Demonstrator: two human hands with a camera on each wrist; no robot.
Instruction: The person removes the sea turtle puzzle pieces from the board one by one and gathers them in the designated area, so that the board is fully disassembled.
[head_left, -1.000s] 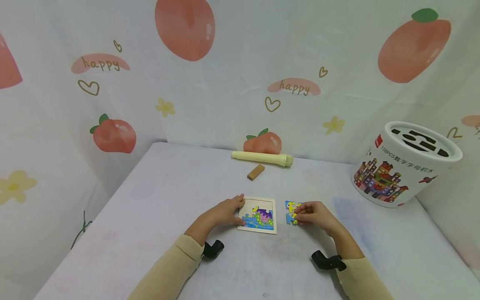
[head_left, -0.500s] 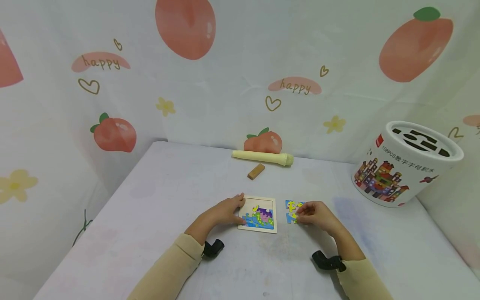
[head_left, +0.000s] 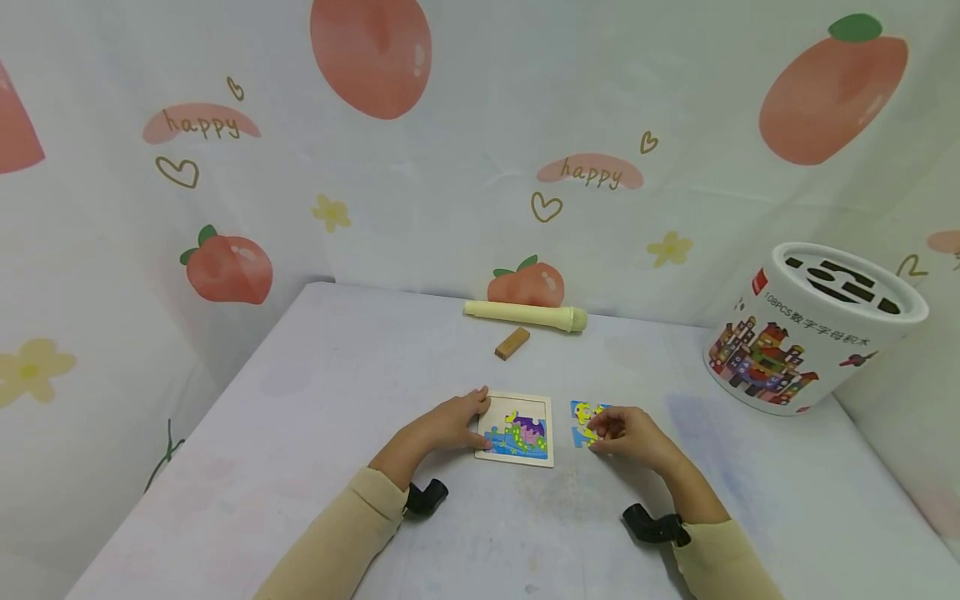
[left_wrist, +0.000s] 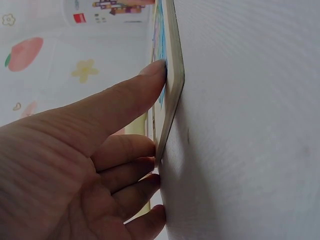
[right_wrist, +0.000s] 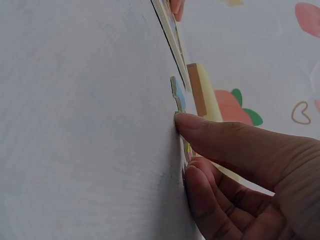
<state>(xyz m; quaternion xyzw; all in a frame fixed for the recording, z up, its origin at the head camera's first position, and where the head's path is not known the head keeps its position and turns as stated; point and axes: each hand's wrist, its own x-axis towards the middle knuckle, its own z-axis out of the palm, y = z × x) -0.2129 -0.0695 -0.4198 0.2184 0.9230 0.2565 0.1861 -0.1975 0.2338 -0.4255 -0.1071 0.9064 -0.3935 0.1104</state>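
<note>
A square wooden jigsaw tray (head_left: 516, 457) lies on the table, partly filled with blue, purple and yellow-green pieces. My left hand (head_left: 450, 423) rests at its left side. In the left wrist view the thumb (left_wrist: 150, 77) presses on the tray's top face, and the other fingers touch its edge and the table. Right of the tray, my right hand (head_left: 633, 437) holds a blue and yellow jigsaw piece (head_left: 581, 437) between thumb and forefinger, low against the table. Another jigsaw piece (head_left: 581, 409) lies just beyond it. My fingers hide part of both.
Behind the tray lie a small brown wooden block (head_left: 512, 343) and a pale yellow toy microphone (head_left: 525, 314). A big white block bucket (head_left: 810, 333) with a slotted lid stands at the right. A patterned cloth hangs behind the table.
My right thumb and forefinger have spread a little wider at the piece, with the thumb lower. The left hand and the tray stay as they were.
</note>
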